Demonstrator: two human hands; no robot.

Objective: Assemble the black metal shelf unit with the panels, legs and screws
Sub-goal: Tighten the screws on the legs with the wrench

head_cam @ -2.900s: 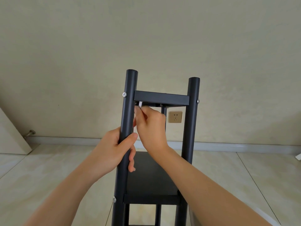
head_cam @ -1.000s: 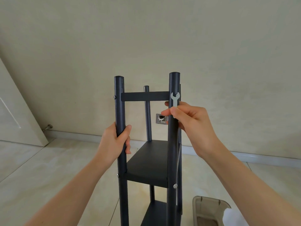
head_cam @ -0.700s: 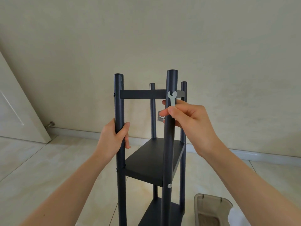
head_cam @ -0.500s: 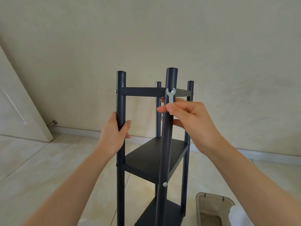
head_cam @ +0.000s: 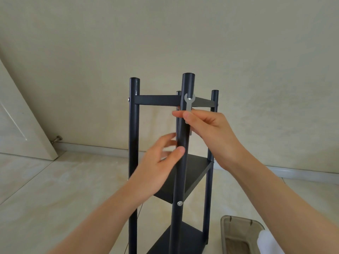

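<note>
The black metal shelf unit [head_cam: 133, 143] stands upright on the floor, with several round legs and three black panels [head_cam: 197, 167] in view. My right hand [head_cam: 207, 132] pinches a small flat silver wrench [head_cam: 189, 104] whose open jaw sits at a screw on the near leg [head_cam: 181, 162], level with the top panel [head_cam: 156, 102]. My left hand [head_cam: 159, 167] is blurred and open, its thumb at the near leg's front and its fingers reaching behind that leg. A silver screw head [head_cam: 180, 203] shows lower on that leg.
A pale plastic tray [head_cam: 236, 233] with something white in it sits on the tiled floor at the lower right. A door [head_cam: 20, 129] with a floor stop [head_cam: 56, 139] leans in at the left. A beige wall stands behind the shelf.
The shelf has been turned, bringing another leg to the front. My left hand let go of the left leg and moved right to the near leg. The wrench stays at the top screw.
</note>
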